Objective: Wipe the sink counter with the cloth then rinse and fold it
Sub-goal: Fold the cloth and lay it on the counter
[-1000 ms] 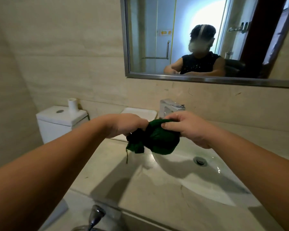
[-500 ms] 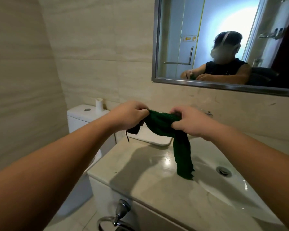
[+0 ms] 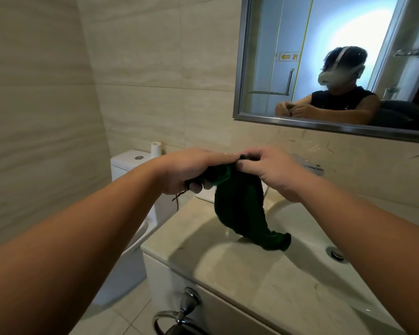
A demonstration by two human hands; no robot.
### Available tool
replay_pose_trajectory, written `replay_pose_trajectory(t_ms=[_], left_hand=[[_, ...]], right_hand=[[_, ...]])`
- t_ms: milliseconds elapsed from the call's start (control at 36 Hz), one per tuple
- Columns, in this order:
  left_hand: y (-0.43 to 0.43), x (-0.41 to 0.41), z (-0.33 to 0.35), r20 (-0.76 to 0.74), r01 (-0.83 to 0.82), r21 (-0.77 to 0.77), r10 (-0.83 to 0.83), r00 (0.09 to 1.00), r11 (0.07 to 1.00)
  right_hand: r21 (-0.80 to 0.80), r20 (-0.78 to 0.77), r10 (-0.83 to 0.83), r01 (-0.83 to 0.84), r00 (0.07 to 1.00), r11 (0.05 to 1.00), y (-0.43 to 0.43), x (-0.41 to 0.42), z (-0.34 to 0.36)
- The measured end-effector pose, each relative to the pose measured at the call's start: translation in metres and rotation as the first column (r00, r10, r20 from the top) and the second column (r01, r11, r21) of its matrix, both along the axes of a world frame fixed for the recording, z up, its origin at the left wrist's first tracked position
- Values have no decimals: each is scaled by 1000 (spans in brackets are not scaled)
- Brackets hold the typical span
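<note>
A dark green cloth (image 3: 242,209) hangs twisted from both hands above the left side of the beige marble counter (image 3: 228,269). My left hand (image 3: 191,170) grips one bunched end, fingers curled round it, a loose thread dangling below. My right hand (image 3: 269,165) pinches the cloth's top edge right beside the left hand. The cloth's lower end trails down and touches the rim of the white sink basin (image 3: 307,228). The drain (image 3: 336,253) shows at the right. The faucet (image 3: 310,165) is mostly hidden behind my right hand.
A white toilet tank (image 3: 128,163) with a paper roll (image 3: 156,148) stands left of the counter. A chrome towel ring (image 3: 179,313) hangs on the cabinet front. A mirror (image 3: 300,56) above the counter reflects a person. Tiled walls close in left and behind.
The balled cloth has been pulled open and now hangs long. My hands came closer together and the hanging end dropped farther toward the basin. The view turned left.
</note>
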State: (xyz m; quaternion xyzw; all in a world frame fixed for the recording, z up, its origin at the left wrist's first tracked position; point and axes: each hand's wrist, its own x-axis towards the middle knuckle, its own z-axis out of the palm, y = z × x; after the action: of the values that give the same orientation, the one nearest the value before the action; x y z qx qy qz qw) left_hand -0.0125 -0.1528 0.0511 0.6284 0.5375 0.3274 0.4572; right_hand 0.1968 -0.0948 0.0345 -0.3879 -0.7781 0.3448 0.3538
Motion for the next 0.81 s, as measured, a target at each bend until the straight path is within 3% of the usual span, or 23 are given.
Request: replay_pose_trajectory(t_ms=[56,167,333,444,667,806], left_hand=[[0,-9,1,-30,25,-9,-25,999,1000],[0,-18,-3,-82,44,5,-43,996,999],[-1,4,-12,-307,51,91,-21,951,995],[-5,14,-13,-495,108,107,-41,868,988],[-15,8,-13,-826,240,119,-38,563,963],[-22,-4,-20,-912,290,93,-36,410,952]], right_hand=[[-45,-62,-53,50,997,998,4,5,-1],[-239,-100,31,-54,995,969,5,15,-7],[-373,61,285,-243,957,896,-7,17,-13],[-263,229,285,-222,931,939,-12,19,-13],[-2,478,201,-227,855,974,-23,42,-2],[-10,572,198,-235,796,972,-24,63,-8]])
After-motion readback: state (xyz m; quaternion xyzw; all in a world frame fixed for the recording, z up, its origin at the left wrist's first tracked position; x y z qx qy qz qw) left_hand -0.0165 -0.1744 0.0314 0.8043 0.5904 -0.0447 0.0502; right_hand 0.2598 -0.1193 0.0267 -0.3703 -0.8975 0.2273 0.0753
